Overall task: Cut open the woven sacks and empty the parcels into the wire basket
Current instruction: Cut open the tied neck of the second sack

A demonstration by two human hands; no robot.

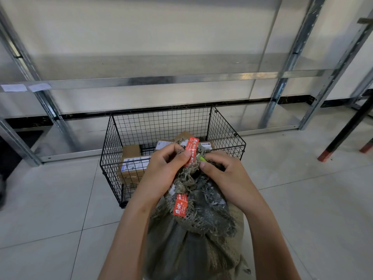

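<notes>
A grey-green woven sack (193, 235) stands upright on the floor in front of me, its frayed neck bunched at the top and wrapped with orange printed tape (191, 150). My left hand (164, 168) grips the bunched neck and the tape from the left. My right hand (224, 170) pinches the neck from the right, with a small bright green thing (202, 158) showing at its fingertips. Just behind the sack is a black wire basket (125, 138) holding several cardboard parcels (132, 164) with white labels.
Metal shelving (141, 79) runs along the wall behind the basket, its low shelves bare. Dark furniture legs (343, 134) stand on the tiled floor at the right. A dark shape sits at the left edge.
</notes>
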